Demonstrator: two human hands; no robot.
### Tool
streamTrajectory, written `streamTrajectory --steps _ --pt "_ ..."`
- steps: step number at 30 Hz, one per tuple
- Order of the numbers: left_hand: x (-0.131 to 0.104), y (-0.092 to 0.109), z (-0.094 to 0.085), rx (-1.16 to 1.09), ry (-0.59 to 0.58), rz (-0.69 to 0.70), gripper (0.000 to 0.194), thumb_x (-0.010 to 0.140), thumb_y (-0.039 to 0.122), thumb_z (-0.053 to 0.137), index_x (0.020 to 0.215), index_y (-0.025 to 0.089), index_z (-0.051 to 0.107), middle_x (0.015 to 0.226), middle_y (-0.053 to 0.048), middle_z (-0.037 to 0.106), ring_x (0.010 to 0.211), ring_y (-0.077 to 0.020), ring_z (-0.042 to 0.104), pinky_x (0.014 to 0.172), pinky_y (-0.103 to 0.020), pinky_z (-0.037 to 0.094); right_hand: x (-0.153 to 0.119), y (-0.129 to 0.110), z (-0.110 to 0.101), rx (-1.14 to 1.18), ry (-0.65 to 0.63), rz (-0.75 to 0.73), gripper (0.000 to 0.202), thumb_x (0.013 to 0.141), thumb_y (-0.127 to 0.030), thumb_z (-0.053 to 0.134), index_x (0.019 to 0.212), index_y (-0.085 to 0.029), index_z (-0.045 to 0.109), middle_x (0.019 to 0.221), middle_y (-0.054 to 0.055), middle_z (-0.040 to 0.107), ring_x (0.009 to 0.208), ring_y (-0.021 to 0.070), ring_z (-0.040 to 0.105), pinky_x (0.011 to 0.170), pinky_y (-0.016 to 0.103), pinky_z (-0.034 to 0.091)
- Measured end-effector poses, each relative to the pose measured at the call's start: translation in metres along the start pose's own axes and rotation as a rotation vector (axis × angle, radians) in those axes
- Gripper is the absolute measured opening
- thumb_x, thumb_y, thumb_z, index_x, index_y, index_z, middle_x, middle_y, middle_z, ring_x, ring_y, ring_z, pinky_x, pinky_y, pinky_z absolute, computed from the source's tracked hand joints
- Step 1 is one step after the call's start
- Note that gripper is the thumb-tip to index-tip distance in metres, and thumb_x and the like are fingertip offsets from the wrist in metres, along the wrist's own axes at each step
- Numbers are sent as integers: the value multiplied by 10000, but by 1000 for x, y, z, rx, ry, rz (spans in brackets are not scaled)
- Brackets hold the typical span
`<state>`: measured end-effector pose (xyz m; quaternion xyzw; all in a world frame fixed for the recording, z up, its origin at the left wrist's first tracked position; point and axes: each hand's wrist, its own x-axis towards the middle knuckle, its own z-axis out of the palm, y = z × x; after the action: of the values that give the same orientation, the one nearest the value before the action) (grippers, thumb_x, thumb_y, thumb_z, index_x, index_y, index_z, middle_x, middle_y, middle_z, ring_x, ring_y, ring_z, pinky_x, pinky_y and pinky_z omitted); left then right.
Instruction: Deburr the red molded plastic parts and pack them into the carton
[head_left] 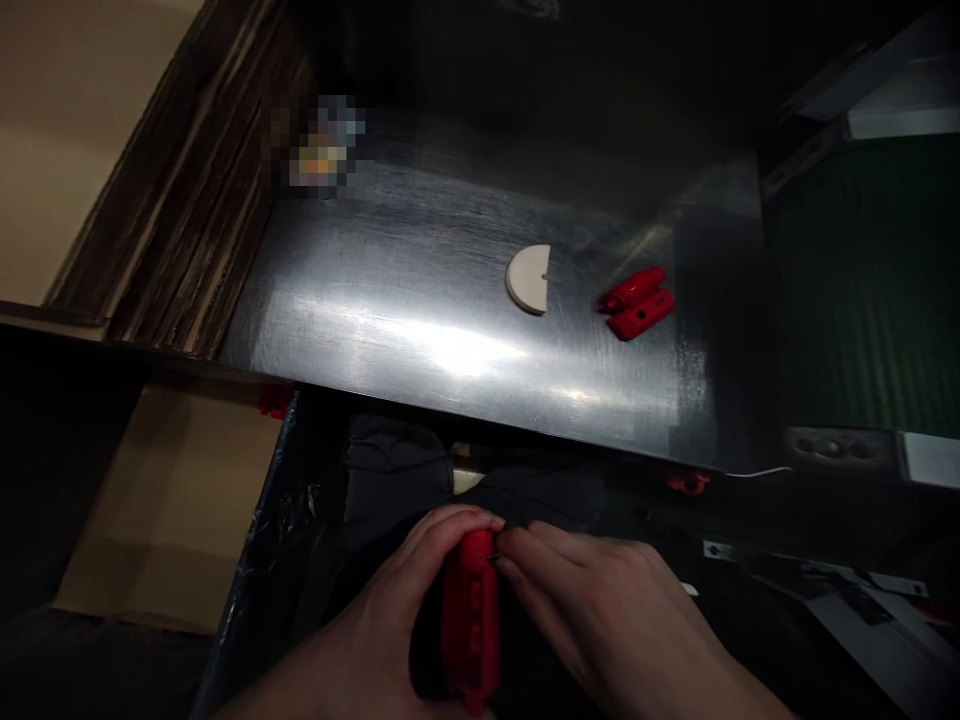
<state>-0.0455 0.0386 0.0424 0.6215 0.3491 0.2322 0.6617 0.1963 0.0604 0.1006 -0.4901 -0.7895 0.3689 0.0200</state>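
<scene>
My left hand [386, 605] grips a long red plastic part [472, 610] above my lap, thumb and fingers wrapped round its two ends. A row of notches runs along the side of the part facing up. My right hand [607, 590] is closed in a pinch at the part's upper right edge. A thin, light sliver shows between the right fingertips and the red part; I cannot make out what it is. On the metal table ahead lie two red plastic pieces [641, 312] side by side and a whitish half-round disc [531, 280].
A stack of cardboard [187, 190] stands at the table's left. The metal table's front edge [465, 412] runs just beyond my hands. A green conveyor-like surface [892, 290] is at the right. Below left are a cardboard sheet [180, 500] and dark plastic sheeting [259, 540].
</scene>
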Motion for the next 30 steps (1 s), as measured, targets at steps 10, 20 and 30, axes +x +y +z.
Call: streamTrajectory --steps 10,20,30 --pt "8 2 -6 58 -41 84 1189 685 198 935 1641 382 252 1609 -109 480 1507 -397 471 1260 -515 430 0 -1 -4 96 -147 87 201 1112 -258 486 1040 -262 674 877 -35 749 655 148 715 567 269 426" --pt "9 1 -7 61 -56 140 1151 720 234 925 1643 365 251 1597 -119 500 1487 -384 494 1255 -514 427 -1 -3 -11 197 -231 149 234 1127 -293 457 1133 -282 691 950 -24 776 741 166 754 624 251 482" --pt "9 -1 -8 58 -74 161 1150 733 240 918 1651 365 237 1595 -131 494 1478 -393 498 1243 -547 436 2 -7 -17 204 -268 182 217 1121 -279 483 1052 -286 688 942 -28 777 731 180 751 616 273 446"
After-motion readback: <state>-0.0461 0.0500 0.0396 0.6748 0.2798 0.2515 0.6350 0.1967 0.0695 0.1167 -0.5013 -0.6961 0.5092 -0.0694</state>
